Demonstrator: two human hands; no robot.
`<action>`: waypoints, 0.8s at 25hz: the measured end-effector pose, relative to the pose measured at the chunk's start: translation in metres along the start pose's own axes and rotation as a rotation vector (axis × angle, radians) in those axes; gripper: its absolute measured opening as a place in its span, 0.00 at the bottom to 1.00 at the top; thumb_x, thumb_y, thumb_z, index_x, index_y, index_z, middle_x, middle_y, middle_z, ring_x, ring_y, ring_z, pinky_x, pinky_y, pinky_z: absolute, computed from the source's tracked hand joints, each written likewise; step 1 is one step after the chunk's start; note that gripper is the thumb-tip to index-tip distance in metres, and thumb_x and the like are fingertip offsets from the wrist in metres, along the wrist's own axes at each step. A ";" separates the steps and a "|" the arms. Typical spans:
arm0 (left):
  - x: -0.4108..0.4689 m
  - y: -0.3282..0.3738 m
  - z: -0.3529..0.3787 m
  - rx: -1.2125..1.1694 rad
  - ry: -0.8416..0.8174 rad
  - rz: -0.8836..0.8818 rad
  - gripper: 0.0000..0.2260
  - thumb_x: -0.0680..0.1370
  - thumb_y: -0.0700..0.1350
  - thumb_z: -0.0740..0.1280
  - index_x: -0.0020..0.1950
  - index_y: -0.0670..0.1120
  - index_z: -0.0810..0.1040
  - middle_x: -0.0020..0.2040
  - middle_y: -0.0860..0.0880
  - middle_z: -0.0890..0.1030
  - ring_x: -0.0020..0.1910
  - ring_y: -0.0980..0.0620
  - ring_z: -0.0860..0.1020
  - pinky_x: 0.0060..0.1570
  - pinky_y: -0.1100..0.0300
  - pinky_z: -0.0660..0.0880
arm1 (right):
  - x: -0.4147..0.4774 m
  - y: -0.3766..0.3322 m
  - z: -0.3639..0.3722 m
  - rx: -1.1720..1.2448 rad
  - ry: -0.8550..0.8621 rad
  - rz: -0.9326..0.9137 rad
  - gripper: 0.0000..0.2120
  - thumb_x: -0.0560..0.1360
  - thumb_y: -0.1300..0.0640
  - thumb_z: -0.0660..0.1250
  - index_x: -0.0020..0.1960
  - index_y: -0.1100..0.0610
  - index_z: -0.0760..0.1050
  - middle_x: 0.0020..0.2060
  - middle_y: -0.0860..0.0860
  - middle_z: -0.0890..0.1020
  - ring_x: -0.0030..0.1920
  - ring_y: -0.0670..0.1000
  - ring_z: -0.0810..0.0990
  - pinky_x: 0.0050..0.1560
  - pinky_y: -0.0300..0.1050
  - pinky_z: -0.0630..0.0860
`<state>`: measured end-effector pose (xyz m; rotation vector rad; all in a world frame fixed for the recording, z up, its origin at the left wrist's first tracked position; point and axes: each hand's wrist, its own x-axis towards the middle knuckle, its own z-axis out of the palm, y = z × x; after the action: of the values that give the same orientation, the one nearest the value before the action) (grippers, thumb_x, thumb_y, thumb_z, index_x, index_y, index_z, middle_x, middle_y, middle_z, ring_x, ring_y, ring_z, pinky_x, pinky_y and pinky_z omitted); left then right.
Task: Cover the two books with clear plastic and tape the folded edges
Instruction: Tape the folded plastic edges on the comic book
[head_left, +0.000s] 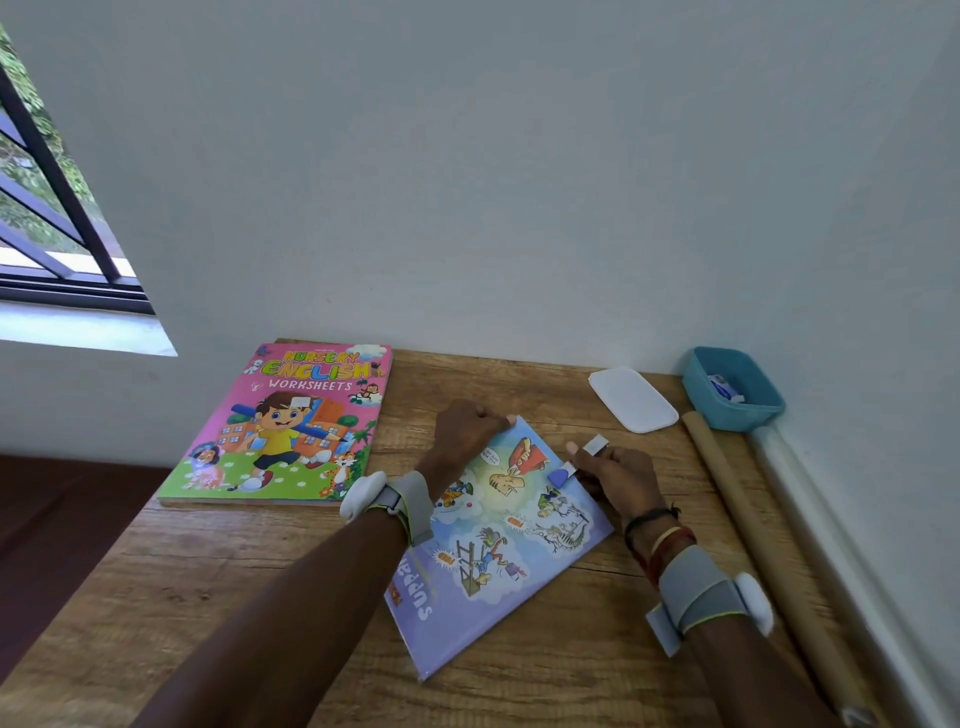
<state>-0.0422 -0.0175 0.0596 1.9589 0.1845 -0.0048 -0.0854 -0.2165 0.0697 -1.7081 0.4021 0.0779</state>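
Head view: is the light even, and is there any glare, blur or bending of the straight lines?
In the head view, soft daylight from the window on the left lights the table evenly, with no hard shadows or strong glare; the pink book has a sharp title; the tape strip in the right hand looks slightly soft; the wide lens slants the window bars.
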 end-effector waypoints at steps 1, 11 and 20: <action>0.000 -0.001 -0.002 -0.003 0.006 -0.003 0.12 0.73 0.52 0.74 0.39 0.43 0.86 0.38 0.46 0.85 0.35 0.52 0.83 0.36 0.62 0.77 | -0.002 -0.003 -0.005 -0.003 -0.024 0.006 0.13 0.68 0.53 0.77 0.34 0.62 0.80 0.31 0.56 0.83 0.32 0.52 0.80 0.36 0.44 0.77; -0.005 -0.004 0.007 0.338 0.227 0.166 0.12 0.75 0.52 0.70 0.38 0.45 0.85 0.34 0.51 0.83 0.34 0.53 0.80 0.37 0.57 0.77 | -0.003 -0.004 -0.025 -0.005 -0.021 0.006 0.13 0.72 0.53 0.73 0.39 0.63 0.79 0.36 0.57 0.82 0.36 0.54 0.79 0.39 0.46 0.77; -0.023 0.012 0.027 1.051 0.229 0.314 0.07 0.79 0.47 0.66 0.53 0.45 0.79 0.50 0.45 0.78 0.50 0.44 0.78 0.45 0.51 0.76 | -0.064 0.018 0.057 -0.581 0.224 -0.265 0.12 0.77 0.45 0.63 0.49 0.53 0.77 0.41 0.50 0.82 0.44 0.54 0.80 0.41 0.43 0.69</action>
<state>-0.0609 -0.0496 0.0625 3.0197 0.0051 0.4023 -0.1405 -0.1500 0.0602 -2.3419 0.3317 -0.2124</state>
